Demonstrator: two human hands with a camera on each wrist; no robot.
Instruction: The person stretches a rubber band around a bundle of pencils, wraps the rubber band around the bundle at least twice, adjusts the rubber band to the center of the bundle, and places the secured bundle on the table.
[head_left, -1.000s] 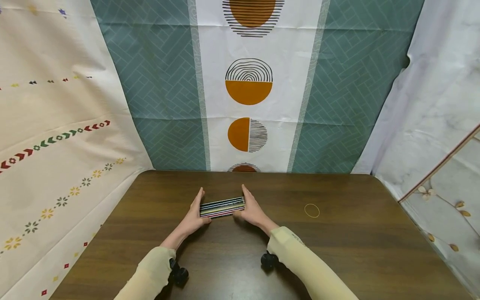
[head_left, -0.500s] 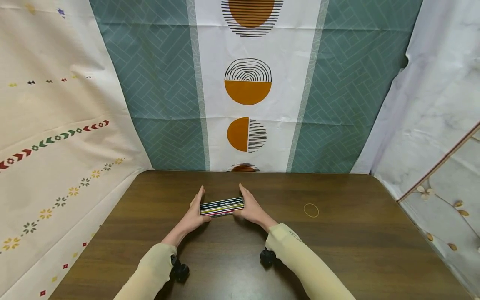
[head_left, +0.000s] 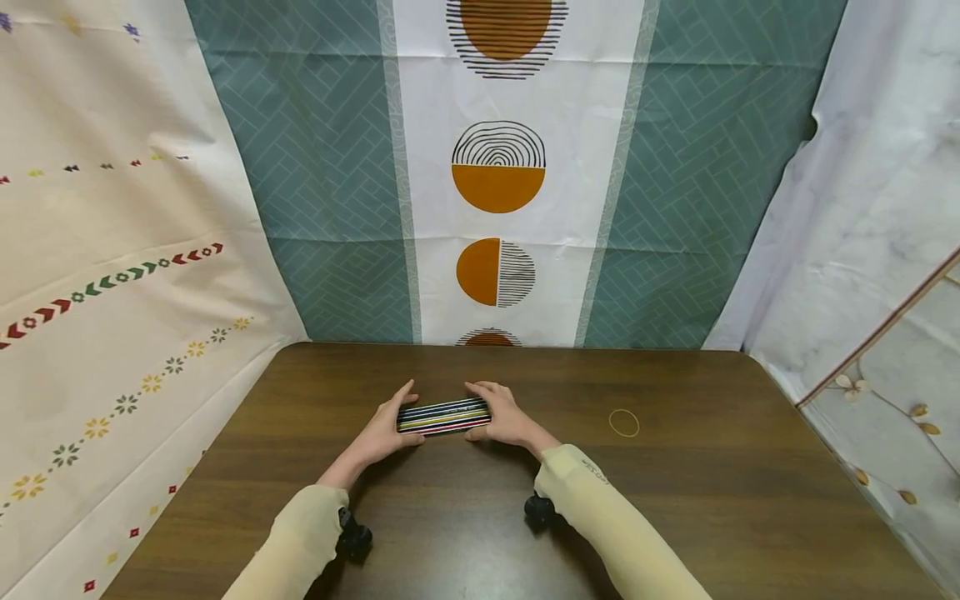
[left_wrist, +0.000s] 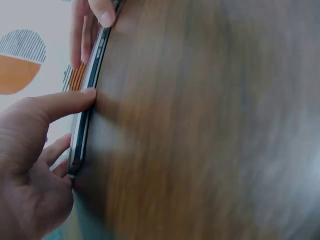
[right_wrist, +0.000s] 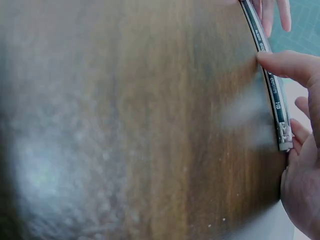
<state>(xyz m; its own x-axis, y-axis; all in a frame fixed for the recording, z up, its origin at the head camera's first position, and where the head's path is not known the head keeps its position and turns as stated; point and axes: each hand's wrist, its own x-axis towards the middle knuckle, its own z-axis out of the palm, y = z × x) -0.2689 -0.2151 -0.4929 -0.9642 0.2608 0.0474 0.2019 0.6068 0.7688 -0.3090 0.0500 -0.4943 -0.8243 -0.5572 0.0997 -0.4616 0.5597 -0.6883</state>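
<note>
A row of several pencils (head_left: 444, 417), striped dark, white, yellow and red, lies side by side near the middle of the table. In the right wrist view the nearest pencil (right_wrist: 276, 102) shows "HB" lettering and an eraser end in a metal band. At the row's left end my left hand (head_left: 384, 429) holds it, thumb along the near side and fingers at the far side. My right hand (head_left: 506, 417) grips the right end likewise, its fingers bent over the far edge. Both thumbs press the nearest pencil; the fingertips behind the row are partly hidden.
A thin yellow rubber band (head_left: 624, 423) lies on the brown wooden table (head_left: 712, 483), right of the right hand. Patterned cloth (head_left: 330, 283) hangs behind the table's far edge, with more cloth at both sides.
The fingers of both hands, stretched out past the ends of the row before, have bent inward around it, the right hand's most. The pencils stay in nearly the same place.
</note>
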